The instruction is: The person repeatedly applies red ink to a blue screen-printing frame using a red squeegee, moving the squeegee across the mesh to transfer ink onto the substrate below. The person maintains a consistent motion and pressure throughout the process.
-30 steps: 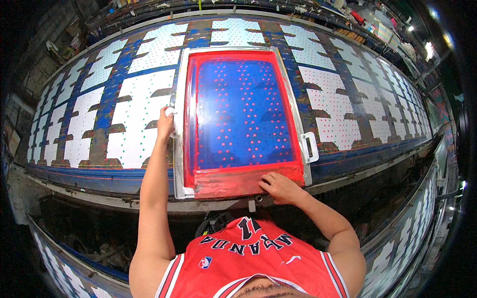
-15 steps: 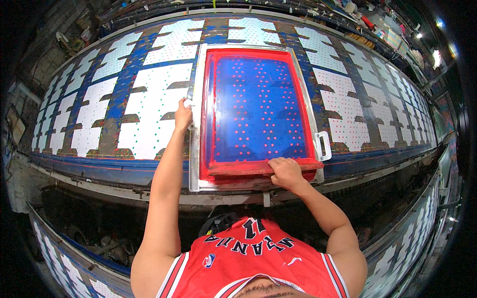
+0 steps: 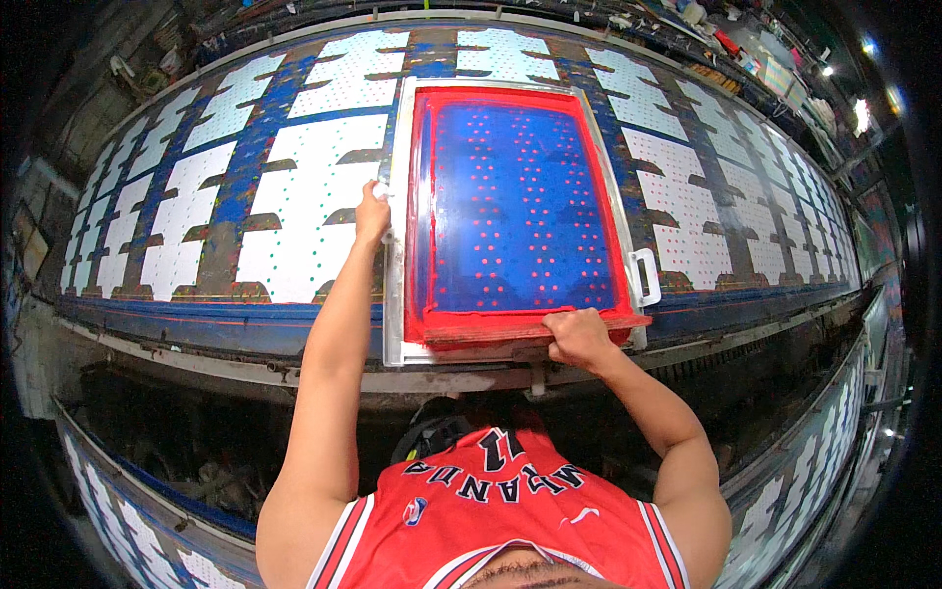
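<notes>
A silver screen frame [image 3: 394,294] with blue mesh [image 3: 515,201], red borders and rows of red dots lies on the long printing table [image 3: 216,314]. My left hand [image 3: 372,211] is closed on the white handle [image 3: 382,190] at the frame's left side. My right hand [image 3: 579,339] grips a long red-stained squeegee [image 3: 471,332] lying across the near end of the screen, thumb and fingers wrapped over its bar. A second white handle [image 3: 645,277] projects from the frame's right side.
White cut fabric pieces [image 3: 299,226] printed with coloured dots are laid in rows on the table, either side of the screen and behind it. Parallel tables with similar pieces [image 3: 118,501] run behind me at lower left and right. Clutter [image 3: 736,54] lines the far side.
The screen and both hands appear farther right and higher in the picture. My right hand has closed more firmly over the squeegee, whose bar now stands out at the screen's near edge.
</notes>
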Motion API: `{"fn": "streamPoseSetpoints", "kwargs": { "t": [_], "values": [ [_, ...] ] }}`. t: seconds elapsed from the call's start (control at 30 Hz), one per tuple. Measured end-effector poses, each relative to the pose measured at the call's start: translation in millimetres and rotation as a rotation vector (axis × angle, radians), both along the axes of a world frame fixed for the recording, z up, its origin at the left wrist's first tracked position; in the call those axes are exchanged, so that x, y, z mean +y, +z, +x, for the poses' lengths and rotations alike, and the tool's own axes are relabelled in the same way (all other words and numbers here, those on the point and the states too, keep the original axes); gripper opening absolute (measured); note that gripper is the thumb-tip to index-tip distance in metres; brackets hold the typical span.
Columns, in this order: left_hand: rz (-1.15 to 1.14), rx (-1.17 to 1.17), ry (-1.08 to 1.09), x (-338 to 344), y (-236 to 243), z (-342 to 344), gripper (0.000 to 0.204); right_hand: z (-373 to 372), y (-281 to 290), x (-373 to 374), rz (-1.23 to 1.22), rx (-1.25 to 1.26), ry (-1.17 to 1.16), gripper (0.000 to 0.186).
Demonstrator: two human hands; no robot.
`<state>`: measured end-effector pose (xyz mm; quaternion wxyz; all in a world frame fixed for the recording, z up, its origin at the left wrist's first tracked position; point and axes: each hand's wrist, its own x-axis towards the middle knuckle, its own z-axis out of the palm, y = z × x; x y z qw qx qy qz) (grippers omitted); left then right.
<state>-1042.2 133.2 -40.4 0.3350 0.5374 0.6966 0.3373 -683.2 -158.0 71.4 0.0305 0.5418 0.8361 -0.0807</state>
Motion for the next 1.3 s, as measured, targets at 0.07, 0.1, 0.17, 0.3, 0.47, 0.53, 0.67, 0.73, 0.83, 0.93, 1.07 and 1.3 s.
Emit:
{"fn": "streamPoseSetpoints", "kwargs": {
  "t": [0.07, 0.1, 0.17, 0.3, 0.47, 0.53, 0.67, 0.73, 0.83, 0.93, 1.07, 1.3],
  "values": [
    [-0.04, -0.003, 0.011, -1, 1, 0, 0.049, -1, -7, -5, 0.057, 0.094, 0.024, 0.026],
    [-0.031, 0.016, 0.006, -1, 3, 0, 0.048, -1, -11, -9, 0.121, 0.112, 0.045, 0.029],
    [-0.053, 0.006, 0.018, -3, 7, 1, 0.047, -1, -19, -12, 0.176, 0.132, 0.069, 0.031],
    [-0.047, 0.004, 0.039, -7, 16, 6, 0.047, 3, -32, 1, 0.254, 0.145, 0.086, 0.033],
    [-0.084, -0.044, 0.06, -14, 28, 11, 0.046, 14, -42, 63, 0.323, 0.142, 0.069, 0.026],
    [-0.079, -0.023, 0.058, -14, 32, 12, 0.045, 20, -45, 98, 0.346, 0.143, 0.056, 0.023],
    [-0.059, 0.01, 0.057, -15, 33, 13, 0.044, 32, -51, 170, 0.39, 0.109, 0.025, 0.019],
    [-0.054, 0.016, 0.06, -15, 30, 13, 0.042, 40, -56, 210, 0.39, 0.09, 0.028, 0.019],
    [-0.02, 0.051, 0.072, -14, 26, 13, 0.04, 50, -63, 272, 0.455, 0.103, 0.043, 0.018],
    [-0.002, 0.058, 0.078, -13, 26, 13, 0.04, 59, -67, 335, 0.492, 0.121, 0.049, 0.018],
    [-0.096, -0.011, 0.131, -13, 28, 15, 0.04, 68, -67, 410, 0.457, 0.021, 0.035, 0.02],
    [0.002, 0.052, 0.097, -14, 26, 17, 0.04, 74, -69, 501, 0.52, 0.001, 0.014, 0.024]
  ]
}}
